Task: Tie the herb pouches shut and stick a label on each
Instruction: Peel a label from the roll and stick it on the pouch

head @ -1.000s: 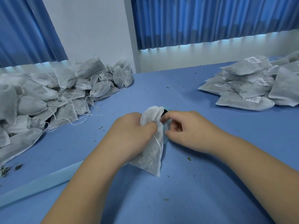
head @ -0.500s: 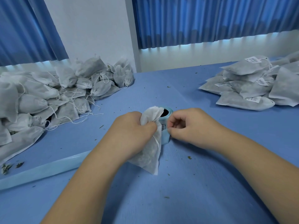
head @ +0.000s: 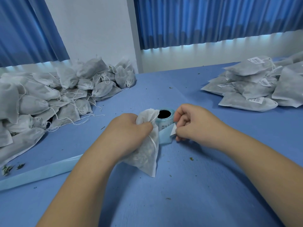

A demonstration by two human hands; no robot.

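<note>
Far left: loose herb scraps [head: 7, 168] on the blue table [head: 180, 202], and behind them a big heap of unlabelled pouches [head: 57, 99], drawstrings trailing onto the table. A pale blue liner strip [head: 41, 172] lies flat from the lower-left edge toward centre and disappears behind the left forearm. Left hand [head: 129, 130] is fisted round the gathered neck of one pouch [head: 146, 156] — firm grip, mouth bunched above the fist, filled body hanging down, bottom corner at the table; can't tell if it touches. A white drawstring [head: 153, 141] runs down the front of the pouch. Just behind the pouch the label roll [head: 164, 119] stands on end, dark core up, barcode print showing on its side; can't tell whether roll and pouch touch. Right hand [head: 195, 126] sits just right of the roll, fingers curled, thumb and forefinger pinching a white label [head: 173, 131] partly lifted off its backing — the liner tail [head: 164, 137] folds down to the table between the two hands. Far right: stack of labelled pouches [head: 255, 92] lying flat, barcode stickers up, well apart from the hands. Blue curtains [head: 213, 22] along the back wall.
</note>
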